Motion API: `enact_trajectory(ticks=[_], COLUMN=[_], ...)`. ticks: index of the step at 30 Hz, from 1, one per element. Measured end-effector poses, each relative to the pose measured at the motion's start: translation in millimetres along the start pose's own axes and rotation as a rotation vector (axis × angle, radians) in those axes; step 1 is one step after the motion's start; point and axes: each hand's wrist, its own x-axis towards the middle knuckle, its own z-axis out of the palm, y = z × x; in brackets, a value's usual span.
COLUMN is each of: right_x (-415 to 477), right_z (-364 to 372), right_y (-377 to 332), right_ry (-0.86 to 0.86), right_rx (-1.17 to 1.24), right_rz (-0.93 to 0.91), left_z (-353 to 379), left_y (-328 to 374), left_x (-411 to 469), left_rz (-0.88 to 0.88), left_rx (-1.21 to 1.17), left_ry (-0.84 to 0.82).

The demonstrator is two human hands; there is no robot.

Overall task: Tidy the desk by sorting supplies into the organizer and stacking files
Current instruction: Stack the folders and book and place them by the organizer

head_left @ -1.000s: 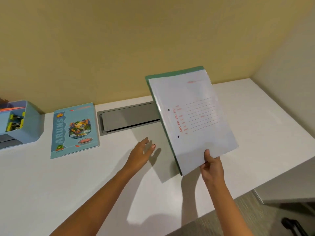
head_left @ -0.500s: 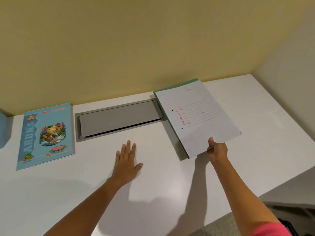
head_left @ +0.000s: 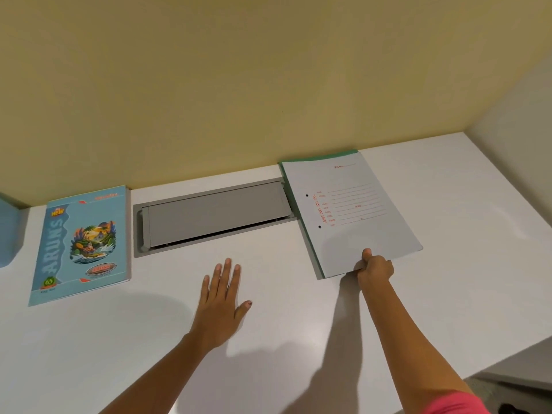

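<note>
A pale file folder (head_left: 355, 210) with red print and a green backing lies almost flat on the white desk (head_left: 478, 204) at the back right. My right hand (head_left: 373, 267) pinches its near edge, thumb on top. My left hand (head_left: 222, 297) rests flat on the desk with straight fingers, holding nothing. A blue "ARUNS" notebook (head_left: 82, 243) lies flat at the back left. A sliver of the blue organizer (head_left: 9, 231) shows at the left edge.
A grey cable-port lid (head_left: 213, 218) is set into the desk between the notebook and the folder. A yellow wall runs behind, a pale wall on the right. The desk's front edge drops off at the lower right.
My right hand lowered the folder from tilted in the air down onto the desk by the back wall. My left hand settled flat on the desk. The view shifted right, so the organizer slid out of view.
</note>
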Motion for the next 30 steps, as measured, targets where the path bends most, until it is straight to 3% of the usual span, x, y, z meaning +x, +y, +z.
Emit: enact_trajectory(ticks=[9, 14, 19, 30], right_x=[20, 22, 21, 22], right_z=[1, 4, -7, -20], right_y=[-14, -23, -33, -29], right_ry=[0.116, 0.093, 0.021, 0.027], right_rx=[-0.352, -0.660, -0.909, -1.332], right_rz=[-0.080, -0.151, -0.098, -0.307], left_z=[2, 1, 1, 0], left_y=[0, 2, 2, 3], left_x=[0, 0, 0, -1], left_rz=[-0.002, -0.005, -0.007, -0.021], left_rx=[0.009, 0.008, 0.014, 0.027], left_ry=[0.053, 0.053, 0.047, 0.047])
